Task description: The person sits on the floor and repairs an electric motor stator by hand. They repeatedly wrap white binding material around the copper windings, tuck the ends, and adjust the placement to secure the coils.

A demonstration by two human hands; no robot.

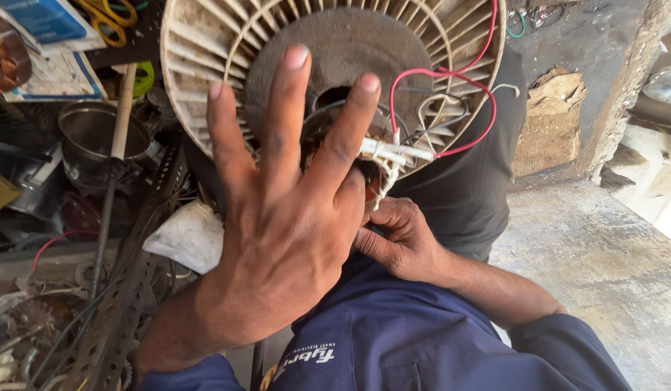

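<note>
1. Left hand (288, 217): fingers spread wide, grasping nothing, raised in front of the round cream-coloured slatted plastic fan grille (205, 51).
2. Right hand (397, 235): curled below the grille's dark centre disc (343, 51), at the bundle of white tied wires (393, 153); whether it grips them cannot be told.
3. A red wire (451, 76) loops across the grille's right side.
4. Grille position: resting against the person's lap, above the blue shirt (393, 340).
</note>
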